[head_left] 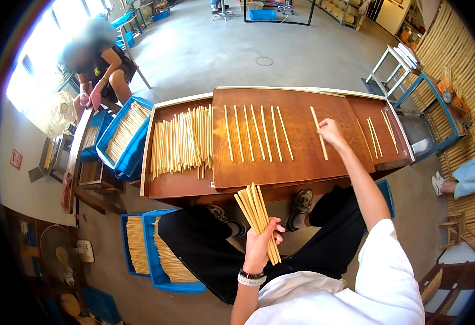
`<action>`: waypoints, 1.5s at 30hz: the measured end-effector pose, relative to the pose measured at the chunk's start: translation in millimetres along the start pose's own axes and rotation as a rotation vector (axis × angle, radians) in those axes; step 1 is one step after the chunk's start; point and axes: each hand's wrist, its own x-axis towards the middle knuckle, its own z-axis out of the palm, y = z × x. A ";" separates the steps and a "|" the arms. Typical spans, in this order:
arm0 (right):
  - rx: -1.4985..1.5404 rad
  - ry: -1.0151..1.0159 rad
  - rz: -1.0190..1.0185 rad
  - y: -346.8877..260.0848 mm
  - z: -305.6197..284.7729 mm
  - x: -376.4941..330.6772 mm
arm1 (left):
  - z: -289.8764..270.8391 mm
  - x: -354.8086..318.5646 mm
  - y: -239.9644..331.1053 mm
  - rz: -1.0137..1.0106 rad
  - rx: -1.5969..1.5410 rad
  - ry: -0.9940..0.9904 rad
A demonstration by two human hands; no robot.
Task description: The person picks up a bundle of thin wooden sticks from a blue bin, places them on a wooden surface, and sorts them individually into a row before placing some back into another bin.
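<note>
My left hand (261, 244) is closed around a bundle of thin wooden sticks (255, 208), held above my lap near the table's front edge. Over the raised brown board (302, 116) on the table, my right hand (332, 134) pinches a single wooden stick (319, 135) at about its middle. To its left, several sticks (258, 132) lie on the board in a spaced row, roughly parallel. A dense heap of sticks (183, 142) fills the table's left part. Beyond the board's right edge, two small groups of sticks (374, 137) lie apart.
Blue crates of sticks stand on the floor by my left leg (153, 249) and beside the table's left end (125, 135). A person (99, 67) sits bent over at the far left. A blue metal frame (438, 116) stands past the right end.
</note>
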 end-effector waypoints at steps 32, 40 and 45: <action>-0.430 -0.235 0.069 -268.7 165.9 -91.9 | -48.8 -32.1 22.8 0.138 -0.181 -0.046; -0.415 -0.220 -0.020 -238.7 186.2 -32.3 | -56.6 -40.1 35.0 0.157 -0.252 -0.088; -0.460 -0.148 0.085 -254.3 205.4 -34.9 | -73.4 -42.9 35.8 0.200 -0.298 -0.070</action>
